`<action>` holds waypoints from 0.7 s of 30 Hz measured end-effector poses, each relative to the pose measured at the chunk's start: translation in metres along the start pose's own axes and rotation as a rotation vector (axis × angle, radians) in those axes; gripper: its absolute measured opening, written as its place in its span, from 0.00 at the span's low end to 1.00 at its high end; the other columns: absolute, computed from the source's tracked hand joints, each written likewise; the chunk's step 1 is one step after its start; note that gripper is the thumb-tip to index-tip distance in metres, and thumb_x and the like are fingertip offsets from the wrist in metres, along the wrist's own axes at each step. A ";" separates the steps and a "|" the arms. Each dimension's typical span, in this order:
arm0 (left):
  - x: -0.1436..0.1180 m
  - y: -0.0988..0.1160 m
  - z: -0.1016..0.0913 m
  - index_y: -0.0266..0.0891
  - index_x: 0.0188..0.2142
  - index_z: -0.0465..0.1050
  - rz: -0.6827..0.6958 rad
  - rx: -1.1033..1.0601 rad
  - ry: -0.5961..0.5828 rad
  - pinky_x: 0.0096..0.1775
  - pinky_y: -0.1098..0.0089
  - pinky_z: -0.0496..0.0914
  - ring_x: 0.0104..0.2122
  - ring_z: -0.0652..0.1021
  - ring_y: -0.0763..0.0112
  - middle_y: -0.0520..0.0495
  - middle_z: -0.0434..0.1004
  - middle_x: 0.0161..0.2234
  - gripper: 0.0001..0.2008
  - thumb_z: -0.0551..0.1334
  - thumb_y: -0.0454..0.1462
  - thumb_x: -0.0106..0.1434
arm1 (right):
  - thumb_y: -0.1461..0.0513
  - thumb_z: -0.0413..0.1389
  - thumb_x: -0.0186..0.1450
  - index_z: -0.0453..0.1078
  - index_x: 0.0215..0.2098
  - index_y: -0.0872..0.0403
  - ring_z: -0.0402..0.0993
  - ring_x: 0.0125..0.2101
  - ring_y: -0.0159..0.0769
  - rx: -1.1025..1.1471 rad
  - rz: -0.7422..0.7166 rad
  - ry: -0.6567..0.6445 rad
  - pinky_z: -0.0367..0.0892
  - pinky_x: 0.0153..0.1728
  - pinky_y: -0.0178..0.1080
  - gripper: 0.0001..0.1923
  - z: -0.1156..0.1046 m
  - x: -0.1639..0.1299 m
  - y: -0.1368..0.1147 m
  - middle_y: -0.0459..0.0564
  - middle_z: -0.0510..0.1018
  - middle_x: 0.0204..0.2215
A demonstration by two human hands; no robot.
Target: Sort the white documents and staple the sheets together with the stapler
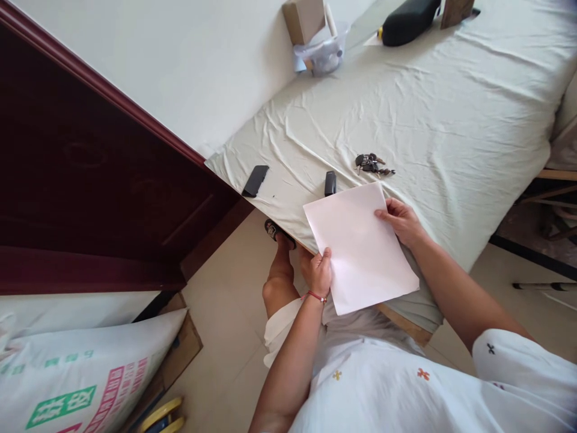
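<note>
A blank white sheet of paper (363, 249), perhaps several sheets together, is held at a slant over the near edge of the cloth-covered surface. My left hand (318, 270) grips its left edge, thumb on top and fingers hidden beneath. On the opposite edge, toward the upper corner, my right hand (400, 221) pinches the paper with its thumb on the face. Just beyond the paper's top edge lies a small black stapler-like object (330, 183). A bunch of keys (372, 164) rests farther back, beyond my right hand.
A black phone-like slab (256, 181) lies near the left edge of the pale cloth (433, 114). Against the wall stand a clear plastic basket (327, 57) and a cardboard box (304, 21). A black case (410, 23) is at the back. Printed sacks (81, 373) stand lower left.
</note>
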State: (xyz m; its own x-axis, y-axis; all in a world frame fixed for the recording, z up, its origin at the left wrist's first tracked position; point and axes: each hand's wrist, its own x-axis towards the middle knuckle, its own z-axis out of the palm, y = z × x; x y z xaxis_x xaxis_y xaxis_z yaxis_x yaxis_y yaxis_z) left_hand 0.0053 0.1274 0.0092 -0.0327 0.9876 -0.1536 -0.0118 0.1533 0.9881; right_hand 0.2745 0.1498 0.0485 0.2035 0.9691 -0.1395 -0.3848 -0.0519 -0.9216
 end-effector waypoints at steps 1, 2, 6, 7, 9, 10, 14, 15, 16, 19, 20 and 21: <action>0.000 0.002 0.000 0.36 0.41 0.84 -0.007 0.003 0.002 0.61 0.59 0.70 0.57 0.79 0.48 0.37 0.87 0.44 0.21 0.73 0.52 0.61 | 0.52 0.79 0.48 0.76 0.34 0.51 0.75 0.26 0.33 0.003 0.000 0.003 0.72 0.27 0.35 0.23 0.000 0.000 0.000 0.43 0.81 0.29; -0.001 0.003 0.001 0.36 0.39 0.84 -0.014 0.003 0.004 0.61 0.59 0.70 0.56 0.80 0.49 0.39 0.87 0.43 0.21 0.73 0.52 0.60 | 0.52 0.79 0.48 0.76 0.34 0.51 0.75 0.26 0.32 0.007 -0.002 0.004 0.72 0.27 0.35 0.23 0.000 0.000 -0.001 0.43 0.81 0.29; -0.003 0.009 0.005 0.37 0.33 0.82 -0.070 -0.021 0.015 0.57 0.60 0.73 0.51 0.82 0.51 0.44 0.85 0.34 0.24 0.74 0.57 0.56 | 0.52 0.79 0.49 0.77 0.34 0.51 0.75 0.26 0.32 0.030 -0.008 -0.005 0.72 0.27 0.35 0.22 0.001 0.000 -0.001 0.43 0.81 0.30; -0.004 0.010 0.006 0.37 0.31 0.81 -0.092 -0.036 0.015 0.56 0.60 0.73 0.49 0.82 0.51 0.45 0.84 0.31 0.24 0.74 0.57 0.55 | 0.53 0.79 0.49 0.77 0.34 0.51 0.75 0.26 0.31 0.033 -0.009 -0.003 0.72 0.27 0.35 0.22 0.001 0.000 -0.001 0.43 0.81 0.30; -0.006 0.013 0.008 0.37 0.30 0.80 -0.159 -0.107 0.003 0.55 0.58 0.74 0.48 0.83 0.51 0.45 0.83 0.29 0.24 0.75 0.56 0.53 | 0.53 0.79 0.50 0.77 0.34 0.50 0.75 0.26 0.31 0.041 -0.014 0.001 0.72 0.28 0.35 0.21 0.000 0.000 0.000 0.43 0.81 0.31; -0.007 0.015 0.009 0.37 0.31 0.80 -0.198 -0.169 -0.010 0.56 0.57 0.74 0.49 0.83 0.51 0.44 0.84 0.31 0.24 0.76 0.55 0.52 | 0.53 0.79 0.50 0.78 0.34 0.50 0.76 0.27 0.31 0.048 -0.022 0.002 0.73 0.28 0.35 0.21 0.000 0.001 0.001 0.43 0.81 0.31; -0.010 0.031 0.007 0.37 0.39 0.83 -0.309 -0.392 -0.052 0.59 0.53 0.74 0.54 0.83 0.47 0.41 0.88 0.40 0.23 0.78 0.48 0.47 | 0.53 0.78 0.51 0.78 0.34 0.49 0.76 0.29 0.32 0.071 -0.059 -0.016 0.73 0.31 0.35 0.19 -0.001 0.000 0.002 0.44 0.82 0.32; -0.008 0.036 0.006 0.37 0.39 0.83 -0.320 -0.407 -0.054 0.60 0.53 0.74 0.54 0.83 0.47 0.41 0.88 0.40 0.23 0.79 0.46 0.46 | 0.53 0.78 0.51 0.79 0.34 0.49 0.76 0.29 0.33 0.067 -0.058 -0.021 0.73 0.31 0.36 0.19 -0.002 0.000 0.003 0.44 0.82 0.32; -0.006 0.040 0.004 0.37 0.40 0.84 -0.322 -0.408 -0.061 0.60 0.53 0.74 0.54 0.84 0.47 0.41 0.89 0.41 0.23 0.79 0.45 0.46 | 0.52 0.77 0.52 0.79 0.35 0.49 0.76 0.30 0.33 0.059 -0.051 -0.026 0.73 0.32 0.36 0.19 -0.002 0.000 0.003 0.45 0.82 0.33; 0.005 0.046 0.003 0.36 0.41 0.84 -0.284 -0.362 -0.123 0.61 0.53 0.73 0.53 0.84 0.48 0.42 0.89 0.40 0.24 0.80 0.44 0.46 | 0.49 0.75 0.55 0.79 0.37 0.49 0.74 0.29 0.34 0.023 -0.048 -0.007 0.71 0.31 0.37 0.20 -0.002 0.001 0.004 0.46 0.81 0.33; 0.011 0.045 0.003 0.36 0.41 0.84 -0.257 -0.342 -0.133 0.62 0.53 0.72 0.54 0.84 0.48 0.42 0.88 0.39 0.24 0.81 0.45 0.47 | 0.48 0.74 0.56 0.78 0.38 0.49 0.74 0.29 0.33 -0.001 -0.069 0.013 0.70 0.30 0.36 0.20 -0.002 0.002 0.004 0.46 0.81 0.33; 0.016 0.044 0.004 0.36 0.41 0.83 -0.225 -0.326 -0.126 0.62 0.53 0.71 0.54 0.83 0.49 0.43 0.88 0.39 0.25 0.81 0.46 0.46 | 0.47 0.73 0.56 0.77 0.38 0.49 0.73 0.30 0.33 -0.041 -0.099 0.036 0.69 0.30 0.36 0.20 -0.002 0.003 0.005 0.46 0.80 0.33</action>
State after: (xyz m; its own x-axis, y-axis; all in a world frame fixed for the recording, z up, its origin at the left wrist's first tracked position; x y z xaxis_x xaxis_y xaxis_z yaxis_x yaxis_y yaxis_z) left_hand 0.0085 0.1500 0.0501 0.1291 0.9302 -0.3436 -0.3212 0.3670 0.8730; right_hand 0.2753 0.1521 0.0428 0.2713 0.9607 -0.0592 -0.3244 0.0333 -0.9453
